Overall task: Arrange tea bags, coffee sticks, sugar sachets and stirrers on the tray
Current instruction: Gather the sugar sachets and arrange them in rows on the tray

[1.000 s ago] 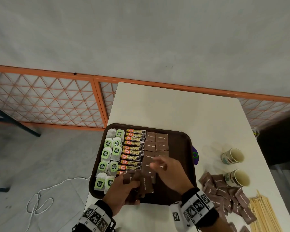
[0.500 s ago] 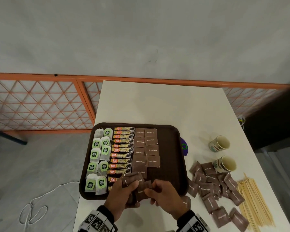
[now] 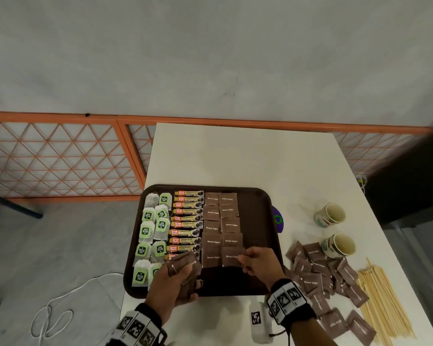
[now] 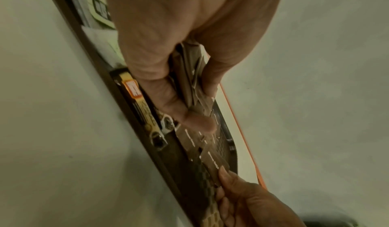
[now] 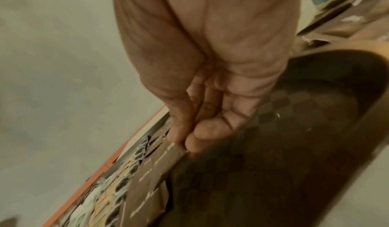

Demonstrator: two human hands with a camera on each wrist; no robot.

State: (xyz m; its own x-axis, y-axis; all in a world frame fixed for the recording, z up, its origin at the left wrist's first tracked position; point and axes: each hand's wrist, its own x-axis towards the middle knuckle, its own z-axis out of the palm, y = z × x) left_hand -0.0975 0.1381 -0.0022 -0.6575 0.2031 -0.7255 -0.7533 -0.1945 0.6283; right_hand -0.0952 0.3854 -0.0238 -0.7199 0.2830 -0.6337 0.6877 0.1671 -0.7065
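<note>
I have the newest sugar sachet (image 3: 231, 256) at the near end of the right sugar column on the tray (image 3: 258, 211); my right hand (image 3: 263, 260) pinches its right edge between thumb and fingertips (image 5: 189, 135). At 9 o'clock from it, my left hand (image 3: 175, 288) is clenched around a stack of spare sachets (image 3: 185, 267), hovering over the tray's near edge.

I judge the job more than half done: tea bags (image 3: 153, 226) fill the tray's left strip, coffee sticks (image 3: 186, 221) run beside them, and two sugar columns are nearly complete. The tray's right strip is bare. Left to do: the loose sachets (image 3: 318, 278) at 3 o'clock on the table, and the stirrers (image 3: 383, 298) beyond them, untouched.

The white table (image 3: 235, 156) also carries two paper cups (image 3: 331, 214). Beyond it, at 12 o'clock, a grey wall rises behind an orange lattice railing (image 3: 60, 161); a white cable (image 3: 55, 308) lies on the floor at 8 o'clock.
</note>
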